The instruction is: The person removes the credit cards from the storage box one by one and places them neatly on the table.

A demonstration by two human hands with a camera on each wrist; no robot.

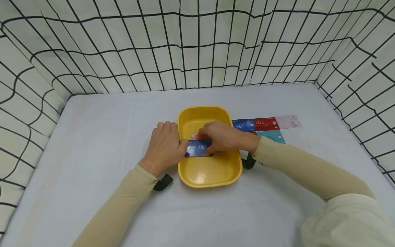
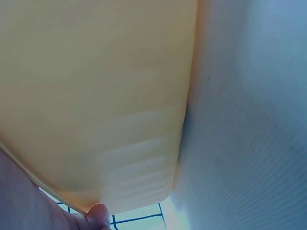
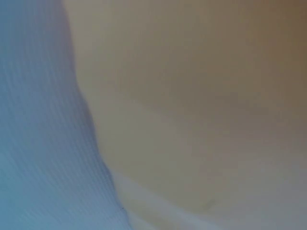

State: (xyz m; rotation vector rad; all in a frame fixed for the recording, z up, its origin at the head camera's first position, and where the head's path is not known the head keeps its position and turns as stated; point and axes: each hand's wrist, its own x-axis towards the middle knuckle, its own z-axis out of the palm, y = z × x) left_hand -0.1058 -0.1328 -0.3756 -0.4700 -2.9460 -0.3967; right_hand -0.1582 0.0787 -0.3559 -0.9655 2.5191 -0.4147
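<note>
A yellow plastic tub (image 1: 213, 175) stands on the white tabletop in the head view. My left hand (image 1: 164, 146) grips its left rim, thumb over the edge; the left wrist view has the tub's outer wall (image 2: 120, 96) with a fingertip curled at the rim. Inside the tub's outline, my right hand (image 1: 224, 135) pinches a blue VIP card (image 1: 195, 148) by its right end. Behind that card, part of a pinkish card (image 1: 194, 136) shows; the hand hides the rest. The right wrist view is blurred, mostly filled by the tub's wall (image 3: 182, 105).
Right of the tub lie another blue VIP card (image 1: 243, 125), a red VIP card (image 1: 266, 124), a pale pink card (image 1: 288, 121) and a teal card (image 1: 273, 136), partly behind the right forearm. Black wire mesh (image 1: 182, 48) borders the table's back and sides.
</note>
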